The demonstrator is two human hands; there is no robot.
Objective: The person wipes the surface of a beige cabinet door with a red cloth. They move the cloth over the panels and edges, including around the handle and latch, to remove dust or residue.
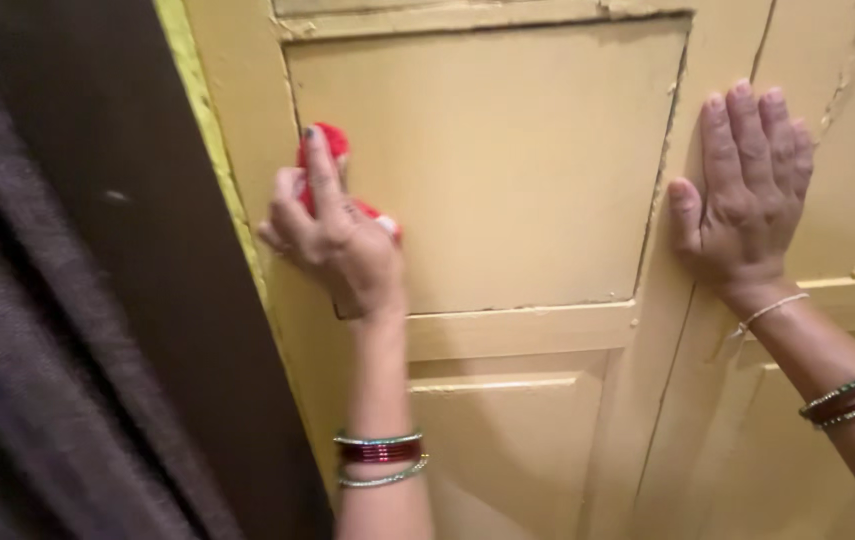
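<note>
My left hand [332,235] presses a red cloth [335,142] against the left side of a recessed panel of a yellow wooden door [507,170]. Most of the cloth is hidden behind the fingers; only red bits show above and to the right of the hand. My right hand [747,185] lies flat, fingers up and together, on the door's vertical frame strip to the right of the panel. It holds nothing. Both wrists wear red and silver bangles.
A dark brown curtain [67,300] hangs along the left, beside the door's yellow-green edge [209,130]. A lower door panel [507,450] sits under the upper one. A second door leaf [847,200] adjoins on the right, with chipped paint along its seams.
</note>
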